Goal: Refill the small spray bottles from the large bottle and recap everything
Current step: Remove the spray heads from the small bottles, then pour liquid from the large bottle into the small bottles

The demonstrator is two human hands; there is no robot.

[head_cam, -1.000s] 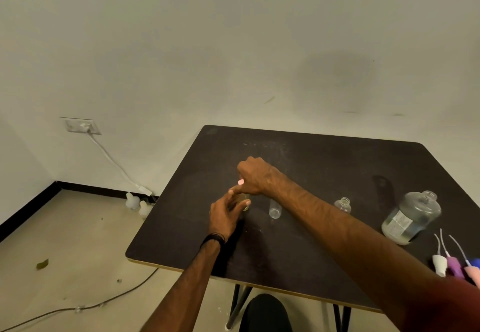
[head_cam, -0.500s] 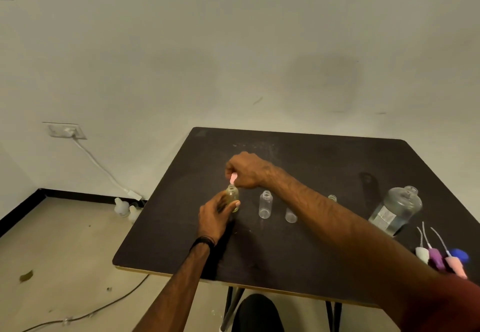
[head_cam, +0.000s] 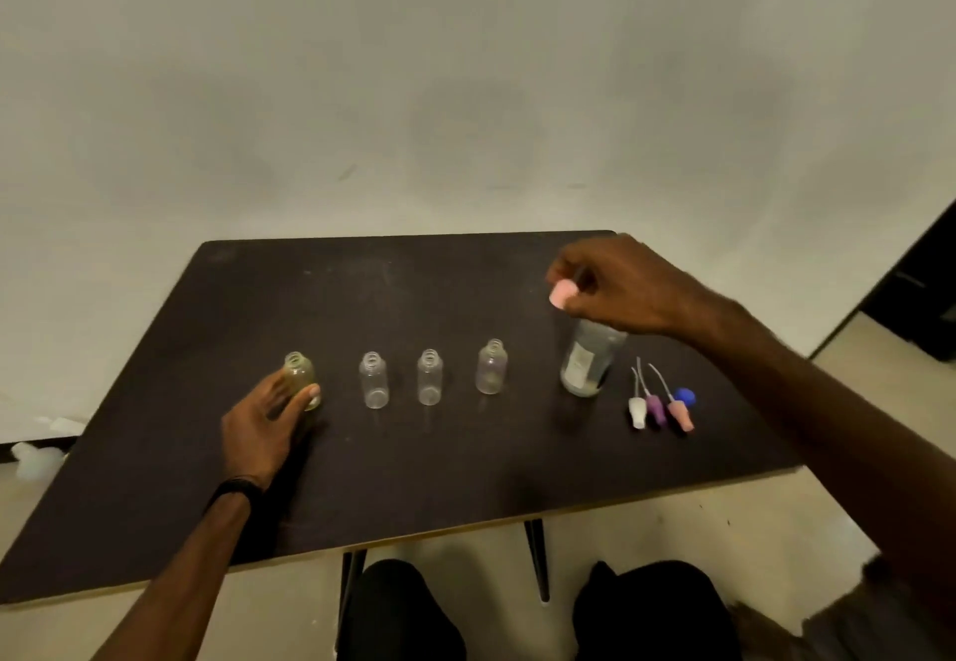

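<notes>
While left hand (head_cam: 264, 427) grips yellowish bottle (head_cam: 300, 380), right hand (head_cam: 615, 288) pinches pink cap (head_cam: 561, 295) above large bottle (head_cam: 587, 360), three uncapped bottles (head_cam: 429, 377) between.

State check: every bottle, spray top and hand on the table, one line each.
Yellowish small bottle: upright, uncapped, held by left hand.
Three clear small bottles: upright, uncapped, look empty.
Large bottle: upright, top hidden by the hand.
Pink spray top: pinched in right hand, above large bottle.
White, purple, pink spray tops: lying on table.
Blue cap: on table.
</notes>
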